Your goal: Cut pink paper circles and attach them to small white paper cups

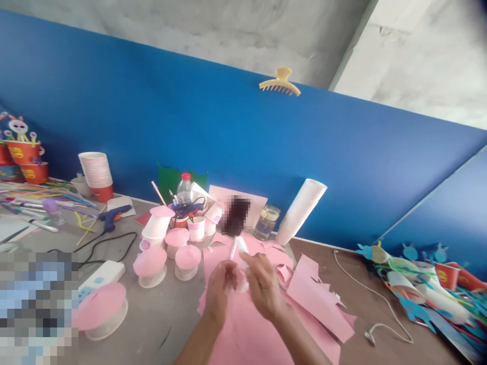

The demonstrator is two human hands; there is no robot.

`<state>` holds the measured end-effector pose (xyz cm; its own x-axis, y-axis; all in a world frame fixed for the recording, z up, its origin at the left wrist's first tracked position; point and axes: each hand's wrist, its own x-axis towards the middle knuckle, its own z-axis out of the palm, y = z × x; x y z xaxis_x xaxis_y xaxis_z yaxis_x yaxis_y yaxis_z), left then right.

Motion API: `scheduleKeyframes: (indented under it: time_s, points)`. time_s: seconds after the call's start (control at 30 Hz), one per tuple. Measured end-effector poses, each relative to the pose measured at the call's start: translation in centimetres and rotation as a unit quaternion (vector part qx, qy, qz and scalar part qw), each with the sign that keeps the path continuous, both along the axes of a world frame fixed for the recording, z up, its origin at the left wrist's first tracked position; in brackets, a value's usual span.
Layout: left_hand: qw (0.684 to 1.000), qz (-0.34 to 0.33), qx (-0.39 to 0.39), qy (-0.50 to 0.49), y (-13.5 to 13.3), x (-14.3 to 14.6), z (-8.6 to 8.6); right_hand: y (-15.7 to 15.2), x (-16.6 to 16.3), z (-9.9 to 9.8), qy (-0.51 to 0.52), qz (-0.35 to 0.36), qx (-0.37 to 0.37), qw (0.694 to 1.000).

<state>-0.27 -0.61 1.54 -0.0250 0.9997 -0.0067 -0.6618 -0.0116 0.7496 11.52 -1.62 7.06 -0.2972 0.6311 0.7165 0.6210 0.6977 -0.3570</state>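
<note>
Both hands meet over sheets of pink paper (pixel 247 324) in the middle of the desk. My right hand (pixel 262 286) is closed round a white glue stick (pixel 239 247) whose tip points up and away. My left hand (pixel 220 291) is closed with its fingers pinched on a small pale piece, seemingly a little cup (pixel 241 284), held between the two hands; motion blur hides what it is. Cut pink scraps (pixel 315 296) lie just right of my hands.
Several pink-topped white cups (pixel 152 266) stand to the left, with a blue glue gun (pixel 112 215), its black cord and a white power strip (pixel 101 276). A leaning cup stack (pixel 300 210), glass jar (pixel 266 221) and bottle (pixel 184 190) sit by the blue partition. Coloured craft pieces (pixel 429 291) crowd the right.
</note>
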Motion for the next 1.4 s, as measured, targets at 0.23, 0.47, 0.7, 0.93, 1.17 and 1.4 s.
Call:
scheduleKeyframes:
  time_s: [0.23,0.47,0.7,0.93,1.17,1.4]
  points:
    - [0.999,-0.013,-0.047,-0.018,0.0,-0.6,0.3,0.3,-1.4,-0.8,-0.124,-0.043,-0.002,0.991]
    - [0.993,0.062,-0.061,0.081,1.3,-0.3,-1.5,9.7,2.0,2.0,-0.002,-0.292,-0.271,0.917]
    - [0.984,0.079,-0.066,0.144,1.3,-0.2,-1.6,17.4,-4.0,1.7,-0.002,-0.389,-0.373,0.842]
    - [0.987,0.078,-0.083,0.112,1.9,-0.3,-2.2,20.0,-5.5,1.1,0.034,-0.476,-0.422,0.771]
    - [0.99,0.07,-0.093,0.085,2.3,0.1,-3.4,21.4,-6.2,-0.3,0.029,-0.504,-0.407,0.761]
    - [0.99,0.058,-0.105,0.075,2.3,0.5,-3.8,22.5,-6.1,-1.1,0.04,-0.528,-0.373,0.762]
